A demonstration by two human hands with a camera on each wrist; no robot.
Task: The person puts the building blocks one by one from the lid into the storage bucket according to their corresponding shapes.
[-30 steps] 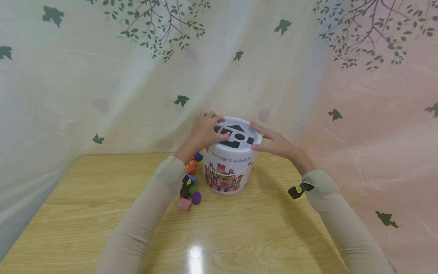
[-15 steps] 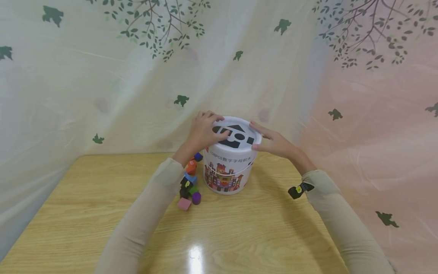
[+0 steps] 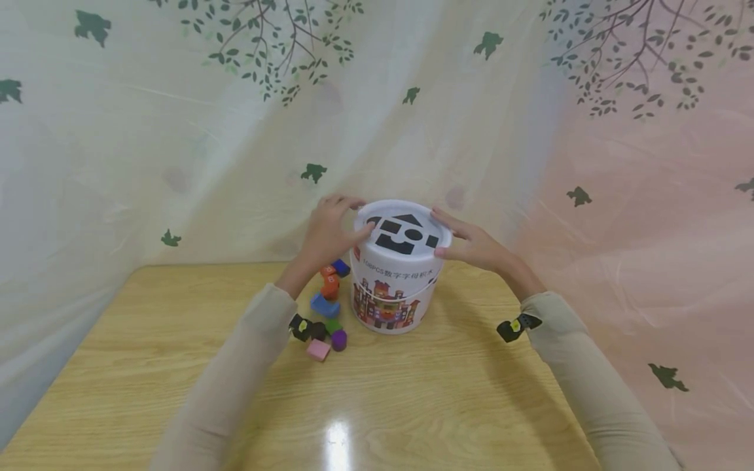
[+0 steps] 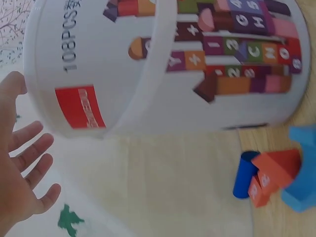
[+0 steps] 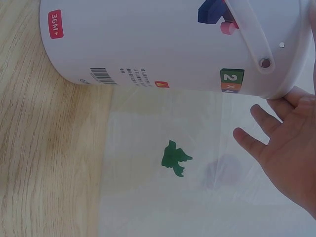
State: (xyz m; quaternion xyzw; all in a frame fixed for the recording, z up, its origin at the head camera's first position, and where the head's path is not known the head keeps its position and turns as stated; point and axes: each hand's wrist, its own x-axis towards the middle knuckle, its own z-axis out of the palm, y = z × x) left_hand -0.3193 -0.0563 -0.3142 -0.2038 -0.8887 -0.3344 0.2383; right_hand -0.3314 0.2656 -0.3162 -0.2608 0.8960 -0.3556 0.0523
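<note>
A white lidded bucket of toy blocks (image 3: 392, 288) stands upright on the table, its lid (image 3: 427, 230) marked with black shapes. My left hand (image 3: 330, 226) is at the lid's left edge with fingers spread; the thumb tip is at the rim, and the other fingers look apart from the bucket in the left wrist view. On the opposite side, my right hand (image 3: 471, 245) rests on the rim, thumb toward the front and index finger toward the back. Several fingers of this right hand (image 5: 286, 133) stretch out loosely below the rim in the right wrist view.
Left of the bucket lie loose blocks: a blue arch (image 3: 325, 305), orange blocks (image 3: 330, 285), a blue cylinder (image 4: 245, 175), a purple block (image 3: 338, 340) and a pink block (image 3: 319, 350). A leaf-printed curtain (image 3: 247, 163) hangs behind the wooden table (image 3: 412, 405).
My left hand has moved left from over the lid to its edge, uncovering more of the black shapes and the blocks below. The right hand and the bucket have stayed in place.
</note>
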